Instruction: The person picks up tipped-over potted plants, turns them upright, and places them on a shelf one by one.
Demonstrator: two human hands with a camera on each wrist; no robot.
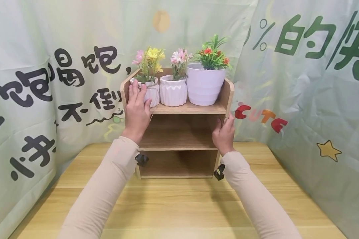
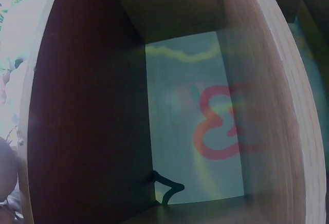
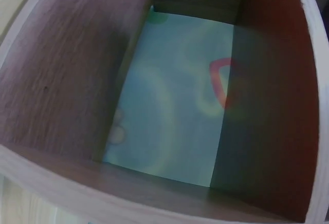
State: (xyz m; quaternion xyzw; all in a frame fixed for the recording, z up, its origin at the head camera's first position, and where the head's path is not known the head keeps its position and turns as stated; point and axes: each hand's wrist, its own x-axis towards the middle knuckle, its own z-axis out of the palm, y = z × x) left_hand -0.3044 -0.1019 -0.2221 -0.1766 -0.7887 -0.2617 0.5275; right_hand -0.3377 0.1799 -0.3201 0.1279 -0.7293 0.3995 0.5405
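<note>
A wooden shelf (image 1: 176, 148) with three levels stands on the table in the head view. Three flower pots line its top: a small white pot tied with string (image 1: 153, 94) on the left, a ribbed white pot (image 1: 173, 91) in the middle, and a larger white pot (image 1: 205, 84) on the right. My left hand (image 1: 136, 113) lies with fairly straight fingers against the left pot's front, by the shelf's left side. With thumb inside and fingers outside, my right hand (image 1: 225, 134) grips the shelf's right side panel. Both wrist views look into the shelf's compartments (image 2: 87, 106).
The light wood table (image 1: 173, 209) extends in front of the shelf. Printed cloth (image 1: 86, 30) hangs behind and along both sides; it shows through the shelf's open back in the right wrist view. Small black devices (image 1: 219, 172) sit at both wrists.
</note>
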